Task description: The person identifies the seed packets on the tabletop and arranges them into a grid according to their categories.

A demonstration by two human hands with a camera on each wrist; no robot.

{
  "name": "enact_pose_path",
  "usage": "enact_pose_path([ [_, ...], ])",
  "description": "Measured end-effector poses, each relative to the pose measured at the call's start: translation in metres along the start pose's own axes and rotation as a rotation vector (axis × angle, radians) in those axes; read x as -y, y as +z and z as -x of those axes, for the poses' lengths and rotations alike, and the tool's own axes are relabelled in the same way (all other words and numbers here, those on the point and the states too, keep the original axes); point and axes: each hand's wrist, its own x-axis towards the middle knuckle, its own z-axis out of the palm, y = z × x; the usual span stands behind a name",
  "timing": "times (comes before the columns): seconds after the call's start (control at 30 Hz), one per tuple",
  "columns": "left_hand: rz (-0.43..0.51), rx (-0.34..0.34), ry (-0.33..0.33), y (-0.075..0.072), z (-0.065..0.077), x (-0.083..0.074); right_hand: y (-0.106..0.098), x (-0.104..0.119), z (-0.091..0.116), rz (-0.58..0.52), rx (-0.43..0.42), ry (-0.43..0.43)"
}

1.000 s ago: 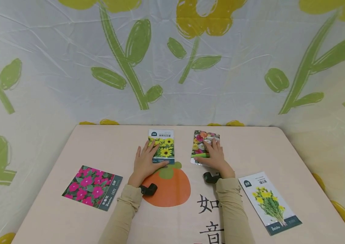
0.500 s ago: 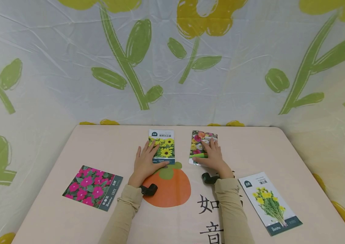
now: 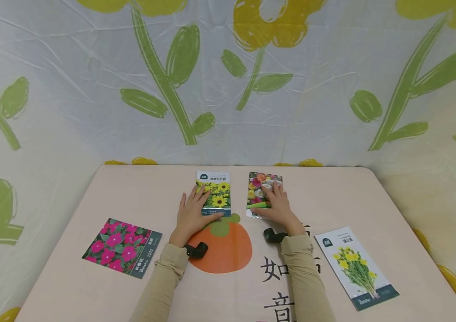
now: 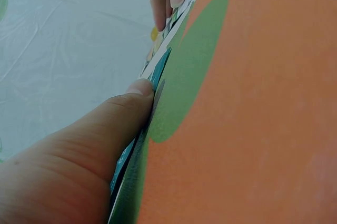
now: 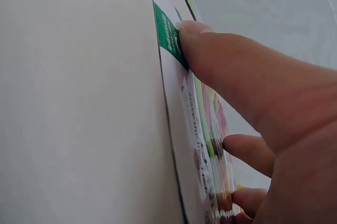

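Two flower seed packets lie flat near the table's far edge. My left hand [image 3: 191,218] rests on the left packet [image 3: 219,192], which shows yellow sunflowers; its fingers are spread and the thumb touches the packet's near edge, as the left wrist view shows with the thumb [image 4: 121,113]. On the other packet [image 3: 257,192], printed with many-coloured blooms, lies my right hand [image 3: 280,210] with straight, spread fingers. In the right wrist view its thumb [image 5: 226,61] presses the packet near a green label [image 5: 168,34]. A gap of bare table separates the two packets.
A packet with pink flowers [image 3: 121,248] lies aslant at the left. Another with yellow dandelions [image 3: 356,268] lies at the right. The pale pink table [image 3: 219,295] bears an orange fruit print and black characters. A flower-patterned curtain [image 3: 312,89] hangs behind it.
My right hand has slid the packet with many-coloured blooms leftward over the table, closer to the sunflower packet. The left hand and the other packets stay in place.
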Motion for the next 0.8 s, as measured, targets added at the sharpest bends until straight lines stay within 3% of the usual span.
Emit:
enact_pose_path([
  [0.8,-0.010,-0.002,-0.001,-0.0007,-0.0001,-0.0006,0.0048,0.0026,-0.0018,-0.024,-0.019,-0.032],
])
